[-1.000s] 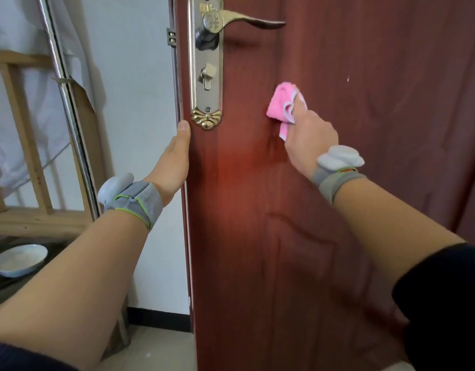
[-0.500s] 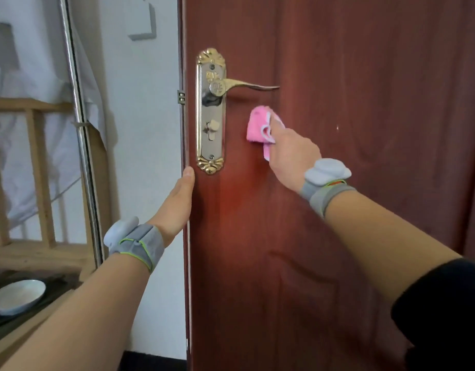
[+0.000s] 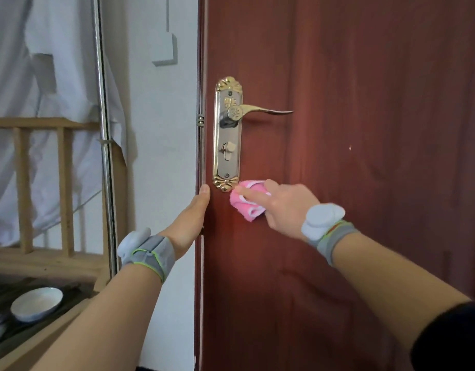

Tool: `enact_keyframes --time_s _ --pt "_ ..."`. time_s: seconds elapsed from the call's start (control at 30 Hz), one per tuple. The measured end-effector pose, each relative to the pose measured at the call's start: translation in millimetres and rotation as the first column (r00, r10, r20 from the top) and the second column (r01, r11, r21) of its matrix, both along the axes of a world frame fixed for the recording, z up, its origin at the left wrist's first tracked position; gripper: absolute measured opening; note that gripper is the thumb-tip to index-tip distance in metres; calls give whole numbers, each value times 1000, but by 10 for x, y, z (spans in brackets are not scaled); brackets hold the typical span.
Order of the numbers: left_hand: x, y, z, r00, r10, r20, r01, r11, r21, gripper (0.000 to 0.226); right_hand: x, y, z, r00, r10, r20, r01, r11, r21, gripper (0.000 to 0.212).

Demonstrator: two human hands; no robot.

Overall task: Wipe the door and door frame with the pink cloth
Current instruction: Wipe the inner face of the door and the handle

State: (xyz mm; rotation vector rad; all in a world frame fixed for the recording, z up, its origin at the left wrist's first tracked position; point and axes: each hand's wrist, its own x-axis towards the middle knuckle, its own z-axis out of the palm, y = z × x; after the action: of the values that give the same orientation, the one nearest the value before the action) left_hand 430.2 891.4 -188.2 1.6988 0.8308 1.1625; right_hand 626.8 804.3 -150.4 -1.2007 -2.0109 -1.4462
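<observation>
Door wipe, mid-pass | right hand point(image 3: 282, 210), forefinger straight across the bunched pink cloth point(image 3: 248, 203), other fingers curled on it, has dropped from beside the lock plate point(image 3: 227, 135) to its foot, nearer the left edge | left hand point(image 3: 192, 214) steadies the door point(image 3: 365, 183), thumb flat, fingers hidden | likely much panel left.

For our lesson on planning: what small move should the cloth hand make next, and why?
Probably slide the cloth down the door: the right hand presses it at the handle plate's lower end, while the left hand steadies the door's edge.
</observation>
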Motion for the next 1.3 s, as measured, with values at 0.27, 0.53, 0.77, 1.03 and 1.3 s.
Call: enact_keyframes --time_s 0.27,0.53,0.77,1.03,1.3 --pt "13 -51 18 1000 -4 -9 4 1000 -19 107 -79 41 -327 958 126 256 -73 976 -207 66" --pt "-27 -47 34 999 9 -47 -10 1000 -11 111 165 1 666 678 -169 -715 152 984 -88 49" --pt "-4 -80 35 995 84 -58 -80 995 63 111 1 -68 67 992 -27 -123 7 988 -156 46" --pt "-44 -125 13 991 -61 119 73 992 -103 59 -37 -546 658 793 405 -454 -363 914 181 48" --pt "-221 79 1363 903 -112 416 254 918 -305 70 -375 -471 1886 872 91 -481 -272 907 -321 24"
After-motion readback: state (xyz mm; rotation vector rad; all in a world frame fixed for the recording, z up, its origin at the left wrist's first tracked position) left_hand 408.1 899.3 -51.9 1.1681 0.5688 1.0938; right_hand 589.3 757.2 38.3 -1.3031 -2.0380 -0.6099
